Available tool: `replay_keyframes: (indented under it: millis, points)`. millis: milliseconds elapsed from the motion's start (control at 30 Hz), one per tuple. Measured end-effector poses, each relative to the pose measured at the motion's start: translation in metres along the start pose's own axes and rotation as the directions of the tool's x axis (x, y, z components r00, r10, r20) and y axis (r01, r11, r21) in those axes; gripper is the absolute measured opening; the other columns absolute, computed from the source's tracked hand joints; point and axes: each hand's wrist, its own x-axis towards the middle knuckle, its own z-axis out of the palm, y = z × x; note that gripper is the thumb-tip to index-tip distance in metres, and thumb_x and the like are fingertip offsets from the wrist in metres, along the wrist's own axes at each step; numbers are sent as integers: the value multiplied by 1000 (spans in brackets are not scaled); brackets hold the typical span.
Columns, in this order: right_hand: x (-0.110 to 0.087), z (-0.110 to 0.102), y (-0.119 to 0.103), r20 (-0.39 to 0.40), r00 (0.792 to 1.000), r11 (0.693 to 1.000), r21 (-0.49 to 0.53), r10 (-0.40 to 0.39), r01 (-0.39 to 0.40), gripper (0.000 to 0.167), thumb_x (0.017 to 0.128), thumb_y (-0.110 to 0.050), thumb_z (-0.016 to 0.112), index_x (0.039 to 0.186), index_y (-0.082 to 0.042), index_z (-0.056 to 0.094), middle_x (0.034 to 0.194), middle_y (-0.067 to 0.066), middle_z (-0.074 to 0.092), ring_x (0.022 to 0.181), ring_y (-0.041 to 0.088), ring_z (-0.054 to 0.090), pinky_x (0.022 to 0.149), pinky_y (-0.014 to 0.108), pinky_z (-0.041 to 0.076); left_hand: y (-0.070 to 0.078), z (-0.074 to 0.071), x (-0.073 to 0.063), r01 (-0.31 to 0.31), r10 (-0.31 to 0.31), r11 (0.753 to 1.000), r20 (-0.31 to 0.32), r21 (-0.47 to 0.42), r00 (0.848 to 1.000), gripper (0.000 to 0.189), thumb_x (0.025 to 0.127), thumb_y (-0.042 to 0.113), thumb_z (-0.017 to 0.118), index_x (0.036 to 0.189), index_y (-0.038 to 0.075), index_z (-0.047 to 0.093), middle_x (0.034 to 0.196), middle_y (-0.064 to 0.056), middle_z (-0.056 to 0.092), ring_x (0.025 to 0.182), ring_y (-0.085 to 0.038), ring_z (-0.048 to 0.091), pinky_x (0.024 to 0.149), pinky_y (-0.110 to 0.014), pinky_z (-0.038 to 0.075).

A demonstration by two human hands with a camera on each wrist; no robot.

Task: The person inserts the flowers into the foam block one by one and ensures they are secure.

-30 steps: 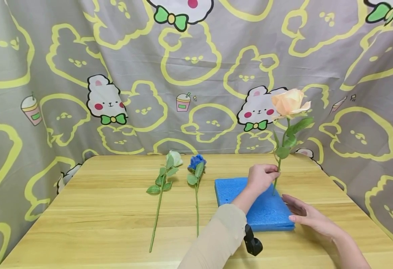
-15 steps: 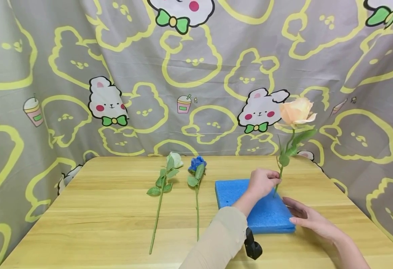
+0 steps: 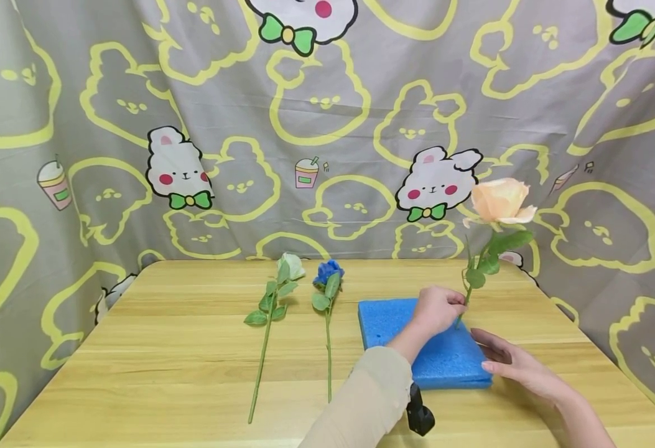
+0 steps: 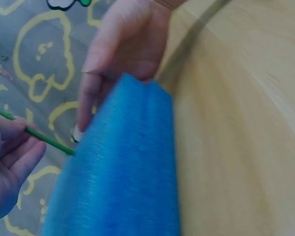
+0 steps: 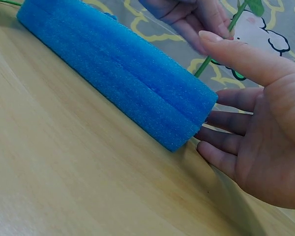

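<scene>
A peach rose stands nearly upright, leaning slightly right, its stem's lower end in a blue foam block. My left hand pinches the green stem low down, just above the foam. In the left wrist view that stem runs from the fingers into the foam's face. Along the block's right side rests my right hand, fingers extended and thumb near the front corner. The right wrist view shows those fingers against the foam's end. How deep the stem sits is hidden.
A white rose and a blue rose lie on the wooden table left of the block, stems toward me. A patterned curtain hangs behind the table. A black device hangs at my left wrist.
The peach rose has sunk lower and shifted a little right, with my left hand moving down along with it. My right hand stays beside the foam block.
</scene>
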Motion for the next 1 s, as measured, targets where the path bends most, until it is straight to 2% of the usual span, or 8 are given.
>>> replay_keyframes:
  millis: [167,367,567,767,1000]
  points:
    - [0,1,-1,-8,1000,1000,-10,6,-6,58,94,-2,48,136,21,15,127,-25,40,115,-11,39,91,9,35,-1,3,-1,30,-29,1000,10,-10,1000,9,80,14,73,89,15,76,81,9,70,80,3,60,63,-11,46]
    - [0,1,0,-8,1000,1000,-8,14,-14,58,94,-2,47,136,22,14,126,-27,41,114,-11,40,90,9,35,-2,2,-1,18,-18,1000,7,-9,1000,9,80,15,73,88,14,76,81,9,70,80,2,60,63,-11,46]
    - [0,0,1,0,1000,1000,-6,8,-8,58,95,-3,47,136,21,14,127,-27,41,114,-11,40,90,10,36,-5,-2,-3,0,-1,999,13,33,1000,6,81,20,73,83,15,77,76,11,67,73,1,58,59,-12,44]
    - [0,1,1,-14,1000,1000,-12,-3,3,57,94,-1,47,136,22,15,127,-26,42,114,-10,41,90,10,36,-9,-15,-4,24,-25,998,21,53,999,7,81,24,73,78,17,74,70,13,61,62,-1,51,53,-16,42]
    - [0,0,0,-14,1000,1000,-21,19,-19,57,95,-3,46,137,19,16,127,-26,41,114,-10,41,89,10,37,-13,-41,-7,35,-35,999,-4,10,999,11,81,26,73,82,16,75,72,12,63,64,-2,53,56,-18,44]
